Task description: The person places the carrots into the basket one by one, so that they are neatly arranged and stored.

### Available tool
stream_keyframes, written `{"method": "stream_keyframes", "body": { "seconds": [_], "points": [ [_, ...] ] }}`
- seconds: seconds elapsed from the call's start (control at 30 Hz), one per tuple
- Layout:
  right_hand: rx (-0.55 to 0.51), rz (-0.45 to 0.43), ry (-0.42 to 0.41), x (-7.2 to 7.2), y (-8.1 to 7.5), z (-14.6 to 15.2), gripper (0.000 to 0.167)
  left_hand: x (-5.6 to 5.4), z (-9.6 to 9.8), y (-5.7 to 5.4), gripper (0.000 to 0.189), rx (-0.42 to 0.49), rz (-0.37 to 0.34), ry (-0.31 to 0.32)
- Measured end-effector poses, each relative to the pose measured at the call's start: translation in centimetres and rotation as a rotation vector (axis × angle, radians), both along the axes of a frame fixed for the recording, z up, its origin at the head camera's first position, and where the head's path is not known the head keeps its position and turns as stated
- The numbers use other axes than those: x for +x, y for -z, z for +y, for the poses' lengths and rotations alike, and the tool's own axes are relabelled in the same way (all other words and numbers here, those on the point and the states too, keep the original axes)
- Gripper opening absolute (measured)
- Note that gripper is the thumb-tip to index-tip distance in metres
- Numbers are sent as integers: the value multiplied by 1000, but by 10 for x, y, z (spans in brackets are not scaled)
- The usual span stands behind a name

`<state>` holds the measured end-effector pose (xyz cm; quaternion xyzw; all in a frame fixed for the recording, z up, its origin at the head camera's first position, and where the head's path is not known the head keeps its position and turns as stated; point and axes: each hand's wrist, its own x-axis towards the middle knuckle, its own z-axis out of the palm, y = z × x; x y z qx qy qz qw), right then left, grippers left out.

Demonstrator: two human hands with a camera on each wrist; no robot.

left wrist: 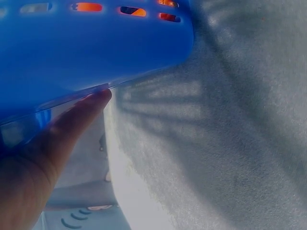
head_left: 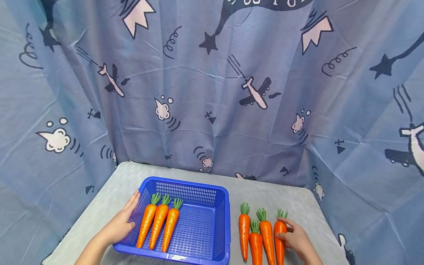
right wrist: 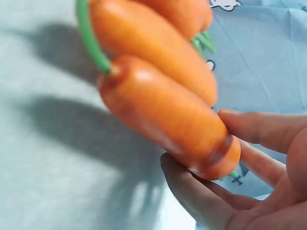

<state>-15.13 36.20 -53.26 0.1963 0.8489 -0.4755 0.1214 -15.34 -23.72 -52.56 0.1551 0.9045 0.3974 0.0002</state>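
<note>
A blue plastic basket (head_left: 205, 221) stands on the table with three orange carrots with green tops lying side by side in its left part. My left hand (head_left: 120, 224) rests against the basket's left side, its fingers stretched along the rim. In the left wrist view one straight digit (left wrist: 79, 117) touches the basket's edge. To the right of the basket, several more carrots (head_left: 244, 232) lie in a row. My right hand (head_left: 298, 239) pinches the rightmost carrot (head_left: 280, 248) between thumb and fingers. The right wrist view shows this carrot (right wrist: 163, 115) close up, beside other carrots.
The light grey table (head_left: 271, 195) carries the basket and the loose carrots. A blue patterned curtain (head_left: 212, 92) hangs behind the table and along both sides. The basket's right wall stands between its inside and the row of loose carrots.
</note>
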Motion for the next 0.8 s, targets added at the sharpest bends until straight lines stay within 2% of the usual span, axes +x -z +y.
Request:
{"method": "stream_keyframes", "body": {
  "seconds": [0.43, 0.8],
  "points": [
    [-35, 145, -45, -2, -35, -17, 69, 1, 1, -2, 94, 14, -6, 2],
    [-130, 194, -44, -3, -57, -44, 69, 1, 1, -1, 94, 15, -2, 6]
  ]
}}
